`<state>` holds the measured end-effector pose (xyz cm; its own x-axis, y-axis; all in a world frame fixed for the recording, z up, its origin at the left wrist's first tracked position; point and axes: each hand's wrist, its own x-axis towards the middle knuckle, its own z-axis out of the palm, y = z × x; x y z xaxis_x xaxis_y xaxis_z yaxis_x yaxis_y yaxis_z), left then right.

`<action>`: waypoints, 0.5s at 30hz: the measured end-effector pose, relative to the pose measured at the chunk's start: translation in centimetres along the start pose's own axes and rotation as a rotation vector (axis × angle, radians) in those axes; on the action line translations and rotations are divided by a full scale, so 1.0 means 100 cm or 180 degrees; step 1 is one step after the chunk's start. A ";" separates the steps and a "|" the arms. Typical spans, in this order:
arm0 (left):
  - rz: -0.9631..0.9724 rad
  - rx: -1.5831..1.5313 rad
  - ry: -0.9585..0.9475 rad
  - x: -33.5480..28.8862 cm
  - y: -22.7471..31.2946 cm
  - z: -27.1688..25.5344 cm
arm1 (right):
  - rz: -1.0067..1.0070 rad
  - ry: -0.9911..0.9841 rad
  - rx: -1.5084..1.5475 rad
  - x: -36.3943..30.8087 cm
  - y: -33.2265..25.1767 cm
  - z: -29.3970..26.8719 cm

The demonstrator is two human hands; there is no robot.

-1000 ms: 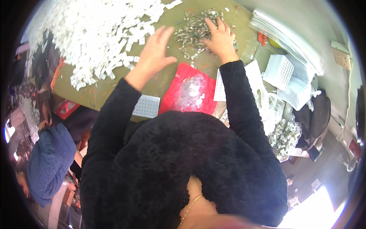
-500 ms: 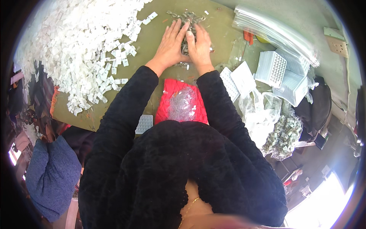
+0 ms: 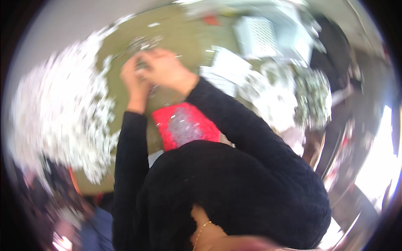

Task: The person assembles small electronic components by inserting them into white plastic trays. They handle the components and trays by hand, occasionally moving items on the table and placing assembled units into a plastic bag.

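Note:
My left hand [image 3: 135, 81] and my right hand [image 3: 169, 71] meet over the green tabletop, both smeared by motion. Their fingers curl together round a clump of small grey metal pieces [image 3: 143, 65], partly hidden between them. More of the same small metal pieces [image 3: 144, 42] lie just beyond my fingertips. A red cloth pad [image 3: 209, 133] rests at the table's near edge, below my wrists. Small clear plastic bits [image 3: 183, 125] are heaped on it.
A large heap of small white plastic pieces [image 3: 63, 108] covers the left side. To the right stand stacked white trays [image 3: 255, 37], with flat white sheets [image 3: 230, 62] beside them. Clear plastic bags [image 3: 268, 96] and a bag of small grey-green parts [image 3: 312, 96] are farther right.
The view has swung, so the table appears turned. My hands, spread flat over the metal pieces before, have drawn together, with fingers curled round some of them.

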<state>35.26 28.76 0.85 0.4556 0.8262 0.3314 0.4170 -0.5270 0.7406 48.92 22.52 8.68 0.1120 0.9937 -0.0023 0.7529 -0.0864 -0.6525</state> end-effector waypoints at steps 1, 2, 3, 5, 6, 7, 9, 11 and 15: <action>0.0198 -0.0021 0.0051 0.003 0.000 0.001 | 0.0176 0.0026 0.0023 -0.002 -0.004 -0.010; 0.0135 -0.0112 -0.0046 0.002 0.003 -0.003 | 0.0359 0.0006 0.0003 -0.003 -0.007 -0.020; 0.0126 0.0007 -0.0110 0.002 0.005 -0.007 | 0.0501 -0.0097 0.0040 -0.002 -0.010 -0.027; 0.0467 0.0561 -0.0091 0.001 0.010 -0.015 | 0.0730 -0.0111 0.0080 0.008 0.000 -0.043; 0.0396 0.0957 -0.0184 -0.001 0.010 -0.022 | 0.0651 0.0036 0.0149 0.015 0.003 -0.041; 0.0361 0.1222 -0.0227 -0.003 0.010 -0.027 | 0.0517 0.0396 -0.0026 0.024 0.010 -0.036; 0.0698 0.1236 -0.0283 0.003 0.005 -0.034 | 0.0013 0.1409 -0.0474 0.045 0.039 -0.028; 0.0460 0.1626 -0.0439 0.008 -0.002 -0.036 | 0.0079 0.1886 -0.0508 0.054 0.060 -0.006; 0.0090 0.1262 -0.0972 0.028 -0.015 -0.033 | 0.0213 0.1130 -0.0192 0.049 0.067 0.028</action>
<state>33.30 32.57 2.64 0.6557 0.7457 0.1181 0.6410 -0.6324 0.4349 52.68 27.04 2.21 0.3725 0.8999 0.2267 0.7721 -0.1650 -0.6138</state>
